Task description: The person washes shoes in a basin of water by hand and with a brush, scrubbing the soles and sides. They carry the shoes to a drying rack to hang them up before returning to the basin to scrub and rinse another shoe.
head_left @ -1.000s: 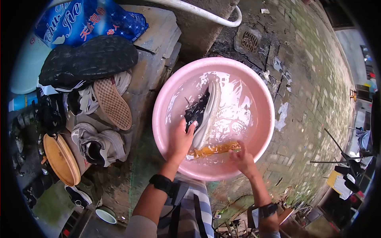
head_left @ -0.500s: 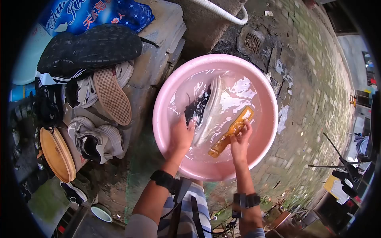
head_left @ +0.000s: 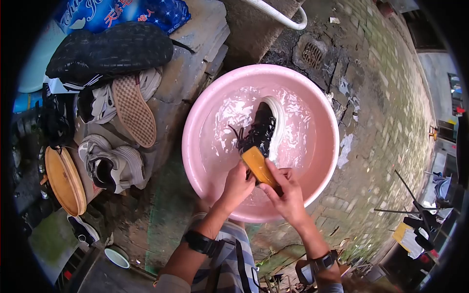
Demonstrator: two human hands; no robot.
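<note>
A black shoe with a thick white sole lies on its side in the water of a pink basin. Its dark laces trail off to the left. My left hand is closed at the near end of the shoe, which the fingers and the brush partly hide. In my right hand is a yellow-brown scrubbing brush, held over the near end of the shoe, close to my left fingers. Its bristles are not visible.
Several shoes, including a grey pair and an upturned brown sole, lie on the stone ledge to the left. Beyond them is a blue detergent bag. A white pipe and a floor drain lie past the basin.
The brush has moved up and left from the water to the near end of the shoe. The shoe has shifted slightly right, and my hands have come together.
</note>
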